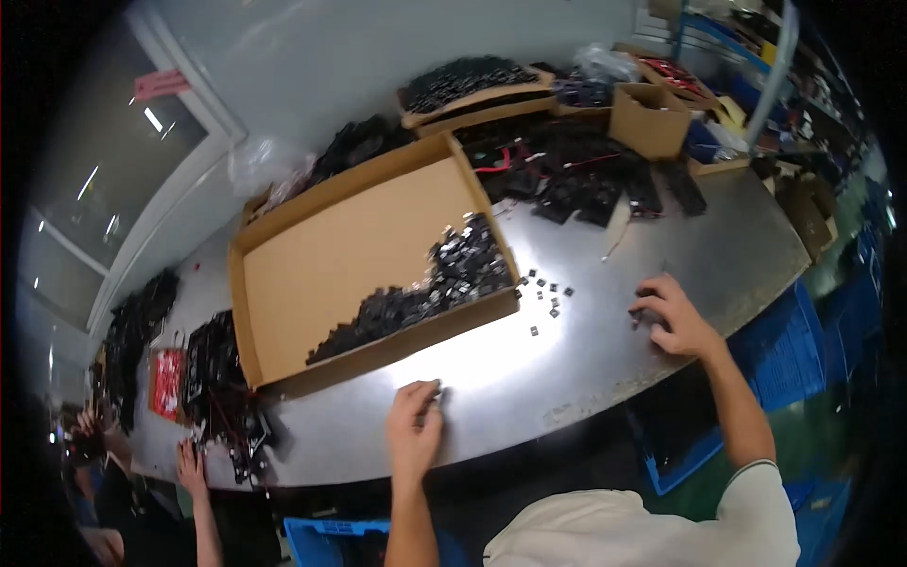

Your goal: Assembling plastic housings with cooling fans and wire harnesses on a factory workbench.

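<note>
My left hand (414, 437) is closed near the table's front edge, with a small black part (436, 386) showing at its fingertips. To the right, my right hand (673, 317) curls low over the metal tabletop; something dark shows by its fingertips, too small to name. Between and beyond the hands stands a shallow cardboard box (378, 345), tilted across the table. A heap of small black parts (463, 269) fills its near right side, while bare cardboard shows over the rest. Several loose black pieces (553, 298) lie scattered just right of the box.
Black cabled parts (586, 170) cover the back of the table, beside a small open carton (650, 121). At the left are a tray of red pieces (167, 383), dark parts and another person's hand (191, 465). Blue crates (779, 345) stand below the right edge.
</note>
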`<state>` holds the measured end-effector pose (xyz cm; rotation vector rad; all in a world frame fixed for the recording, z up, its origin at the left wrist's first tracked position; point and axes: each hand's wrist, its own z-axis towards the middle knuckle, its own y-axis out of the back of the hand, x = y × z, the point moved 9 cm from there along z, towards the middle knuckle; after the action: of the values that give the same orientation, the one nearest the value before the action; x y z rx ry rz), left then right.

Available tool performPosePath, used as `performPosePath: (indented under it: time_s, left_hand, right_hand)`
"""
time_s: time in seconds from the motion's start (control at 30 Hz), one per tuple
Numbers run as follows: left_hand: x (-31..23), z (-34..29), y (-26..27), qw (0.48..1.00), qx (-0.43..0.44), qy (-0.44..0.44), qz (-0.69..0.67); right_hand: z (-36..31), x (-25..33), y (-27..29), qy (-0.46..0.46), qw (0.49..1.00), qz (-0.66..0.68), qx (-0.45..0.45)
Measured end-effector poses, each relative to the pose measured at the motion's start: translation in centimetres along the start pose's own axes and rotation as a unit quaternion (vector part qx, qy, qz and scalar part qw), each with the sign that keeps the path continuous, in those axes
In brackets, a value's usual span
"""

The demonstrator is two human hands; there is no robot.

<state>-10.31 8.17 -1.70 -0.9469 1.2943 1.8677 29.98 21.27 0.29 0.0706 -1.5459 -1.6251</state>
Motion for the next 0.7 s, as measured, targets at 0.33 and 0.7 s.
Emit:
performPosePath:
  time_s: [0.33,0.7]
  left_hand:
    - [-2.3,-0.1,-1.5,0.985,0.034,-0.085,0.148]
    - [-1.5,1.0,-0.5,0.994,-0.007,-0.061,0.092]
  right_hand:
    - [10.1,0.5,0.7,0.013,0.991,-0.096,0.089]
    - [23.7,-23.7,8.7,-0.196,0.952,-0.232,-0.048]
